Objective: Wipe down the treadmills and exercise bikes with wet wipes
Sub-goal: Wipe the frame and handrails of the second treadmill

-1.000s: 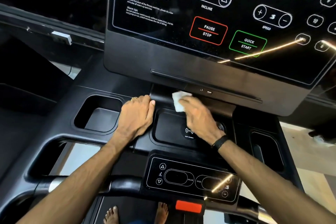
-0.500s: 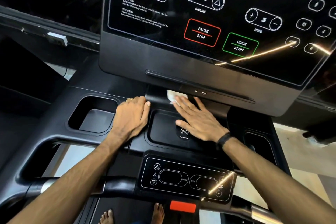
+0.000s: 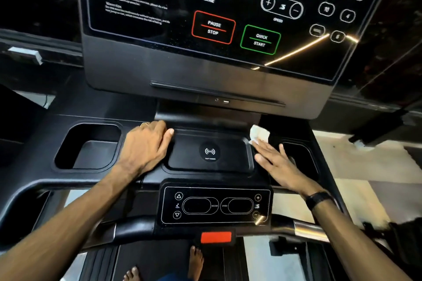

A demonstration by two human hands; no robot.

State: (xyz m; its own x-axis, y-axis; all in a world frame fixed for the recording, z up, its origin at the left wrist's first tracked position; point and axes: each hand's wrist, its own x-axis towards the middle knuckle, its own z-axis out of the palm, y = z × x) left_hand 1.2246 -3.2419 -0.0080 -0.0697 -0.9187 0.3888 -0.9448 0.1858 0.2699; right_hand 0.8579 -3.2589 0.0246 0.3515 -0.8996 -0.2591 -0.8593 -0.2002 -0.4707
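1. Your left hand (image 3: 146, 146) is resting flat on the treadmill console (image 3: 127, 180), grip relaxed, left of the charging tray (image 3: 210, 153).
2. Your right hand (image 3: 277, 164) is pressing the wet wipe (image 3: 259, 135) with straight fingers, right of the tray.

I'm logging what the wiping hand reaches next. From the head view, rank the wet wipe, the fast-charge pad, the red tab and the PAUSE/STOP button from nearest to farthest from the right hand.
From the right hand:
1. Wet wipe, under its fingertips.
2. Fast-charge pad, just to its left.
3. Red tab, below, at the handlebar centre.
4. PAUSE/STOP button, up on the console.
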